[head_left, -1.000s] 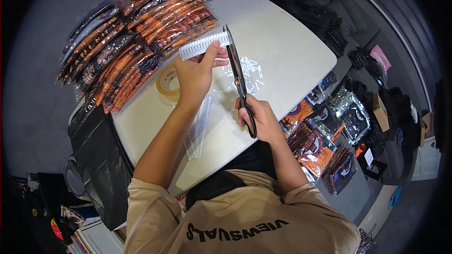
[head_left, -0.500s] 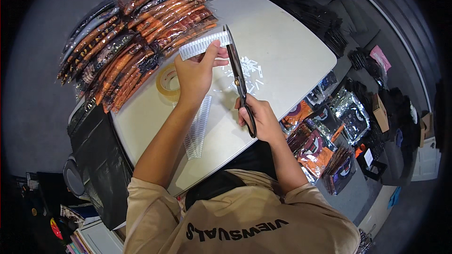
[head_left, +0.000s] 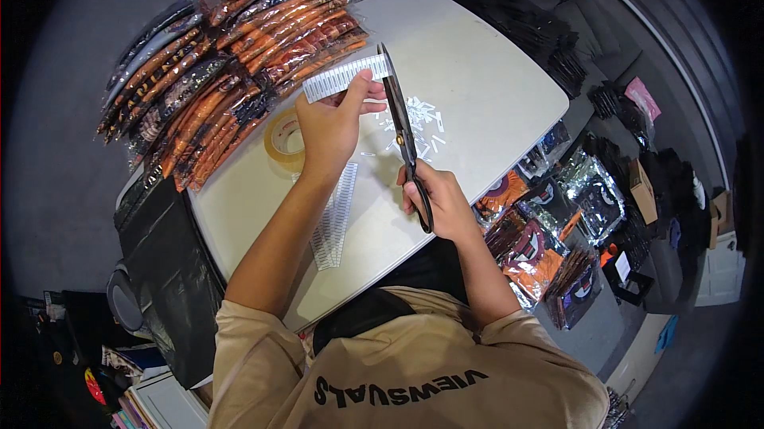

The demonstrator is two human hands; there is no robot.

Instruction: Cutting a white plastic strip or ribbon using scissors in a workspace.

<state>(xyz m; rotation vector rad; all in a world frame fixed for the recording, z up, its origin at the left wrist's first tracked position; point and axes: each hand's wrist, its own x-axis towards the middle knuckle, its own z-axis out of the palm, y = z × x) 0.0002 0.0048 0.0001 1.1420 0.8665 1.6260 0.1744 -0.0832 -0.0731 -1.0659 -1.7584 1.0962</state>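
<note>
My left hand [head_left: 338,115] pinches a white strip of printed labels [head_left: 338,79] between thumb and fingers, above the table. In my right hand [head_left: 442,198] are black scissors [head_left: 407,138], blades pointing away from me, with the strip's right end at the blades. Beneath the scissors lies a loose pile of small cut white labels [head_left: 423,115]. Under my left forearm rests a longer sheet of printed labels [head_left: 335,218], partly hidden by the arm. A roll of clear tape [head_left: 280,142] sits beside my left wrist.
The white table [head_left: 477,63] carries tall stacks of orange and black garments in plastic bags [head_left: 294,31] at its far left. More bagged garments [head_left: 529,250] lie right of the table. Black cloth piles [head_left: 521,27] stand beyond it. Black plastic sheeting [head_left: 171,262] hangs at the left edge.
</note>
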